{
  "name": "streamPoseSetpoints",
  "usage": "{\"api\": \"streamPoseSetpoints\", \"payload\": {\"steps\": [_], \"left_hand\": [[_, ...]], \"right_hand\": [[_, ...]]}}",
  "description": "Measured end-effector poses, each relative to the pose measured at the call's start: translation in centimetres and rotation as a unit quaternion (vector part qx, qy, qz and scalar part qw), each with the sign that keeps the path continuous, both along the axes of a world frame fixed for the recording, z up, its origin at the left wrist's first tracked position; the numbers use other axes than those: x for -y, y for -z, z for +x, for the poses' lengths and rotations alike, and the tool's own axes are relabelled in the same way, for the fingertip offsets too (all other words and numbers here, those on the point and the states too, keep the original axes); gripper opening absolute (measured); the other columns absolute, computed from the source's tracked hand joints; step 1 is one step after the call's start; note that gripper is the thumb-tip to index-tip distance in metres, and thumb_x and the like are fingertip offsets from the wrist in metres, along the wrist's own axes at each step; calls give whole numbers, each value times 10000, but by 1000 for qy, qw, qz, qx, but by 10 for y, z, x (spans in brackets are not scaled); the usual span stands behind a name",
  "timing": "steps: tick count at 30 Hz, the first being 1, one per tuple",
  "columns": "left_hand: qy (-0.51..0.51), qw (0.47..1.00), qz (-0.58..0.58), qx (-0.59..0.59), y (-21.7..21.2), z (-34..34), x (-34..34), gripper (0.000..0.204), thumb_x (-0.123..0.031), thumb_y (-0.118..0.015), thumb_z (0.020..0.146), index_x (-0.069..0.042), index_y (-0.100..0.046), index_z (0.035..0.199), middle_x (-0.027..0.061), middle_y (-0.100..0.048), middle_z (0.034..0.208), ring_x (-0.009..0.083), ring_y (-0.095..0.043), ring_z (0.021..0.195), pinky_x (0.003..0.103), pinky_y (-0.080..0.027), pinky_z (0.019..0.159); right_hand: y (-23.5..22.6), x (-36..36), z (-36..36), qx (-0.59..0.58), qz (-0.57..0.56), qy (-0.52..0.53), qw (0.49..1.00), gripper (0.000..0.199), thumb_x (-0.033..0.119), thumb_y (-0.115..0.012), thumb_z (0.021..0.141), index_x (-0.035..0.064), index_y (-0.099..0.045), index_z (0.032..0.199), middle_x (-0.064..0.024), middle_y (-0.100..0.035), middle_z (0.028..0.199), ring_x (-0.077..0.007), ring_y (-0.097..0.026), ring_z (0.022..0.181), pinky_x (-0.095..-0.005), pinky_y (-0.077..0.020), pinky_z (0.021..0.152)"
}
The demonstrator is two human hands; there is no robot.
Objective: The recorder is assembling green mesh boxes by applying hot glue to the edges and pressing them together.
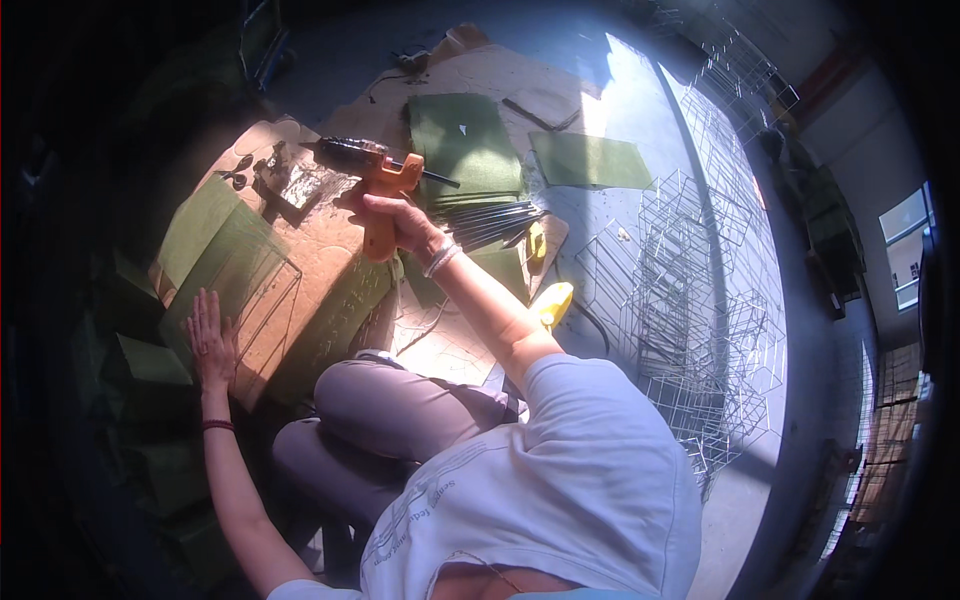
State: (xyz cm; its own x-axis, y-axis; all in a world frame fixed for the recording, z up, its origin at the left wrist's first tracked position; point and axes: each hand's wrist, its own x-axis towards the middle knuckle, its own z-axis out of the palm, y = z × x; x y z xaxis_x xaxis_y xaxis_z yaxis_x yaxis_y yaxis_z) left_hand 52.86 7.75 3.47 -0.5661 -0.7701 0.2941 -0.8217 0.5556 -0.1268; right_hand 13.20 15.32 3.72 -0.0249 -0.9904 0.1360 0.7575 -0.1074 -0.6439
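My right hand (402,222) is wrapped round the handle of an orange glue gun (398,174), its dark nozzle pointing left and a dark glue stick (441,180) poking out of its back end. My left hand (211,338) lies flat, fingers stretched, on a green felt-like sheet (222,254). That sheet rests over part of a wire frame (280,296) on a cardboard-topped work surface (318,240). Beyond the sheet, a pair of scissors (236,174) lies near a dark-stained, glue-smeared holder (290,190).
Stacked green sheets (462,140) lie on cardboard ahead, with another sheet (590,160) to their right. Several dark glue sticks (490,222) are bundled beside a yellow wrapper (553,303). Wire frames (700,330) pile up on the floor at right.
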Motion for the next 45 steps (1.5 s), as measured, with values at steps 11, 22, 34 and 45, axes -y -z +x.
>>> {"api": "streamPoseSetpoints", "payload": {"steps": [11, 22, 34, 45], "left_hand": [[13, 920, 317, -230, -31, 6, 22, 716, -601, -196, 923, -101, -232, 1433, 89, -198, 1496, 217, -118, 1395, 382, -70, 1135], [-96, 805, 498, -309, -49, 28, 39, 871, -698, -238, 863, -28, -226, 1420, 162, -228, 1471, 241, -199, 1368, 348, -182, 1106], [-151, 831, 486, -225, -44, 29, 50, 924, -769, -194, 805, -83, -237, 1423, 153, -214, 1475, 274, -172, 1376, 385, -172, 1119], [-140, 832, 488, -225, -58, 24, 41, 960, -808, -183, 766, -115, -229, 1429, 154, -191, 1481, 284, -153, 1381, 409, -158, 1123]], "right_hand": [[38, -50, 56, -158, 21, -142, 977, 382, 86, -646, 802, 11, -517, 1154, -124, -608, 1062, -208, -578, 1011, -307, -460, 830], [8, -24, 162, -353, -38, -177, 918, 401, 27, -603, 789, 12, -551, 1186, -76, -634, 1033, -160, -576, 975, -285, -434, 875], [17, -8, 205, -449, -95, -183, 869, 246, 87, -634, 800, 2, -601, 1028, -60, -628, 959, -138, -560, 910, -287, -437, 806], [37, 2, 209, -468, -206, -101, 854, 223, 81, -676, 769, 13, -617, 974, -17, -609, 871, -97, -551, 783, -241, -438, 691]]}}
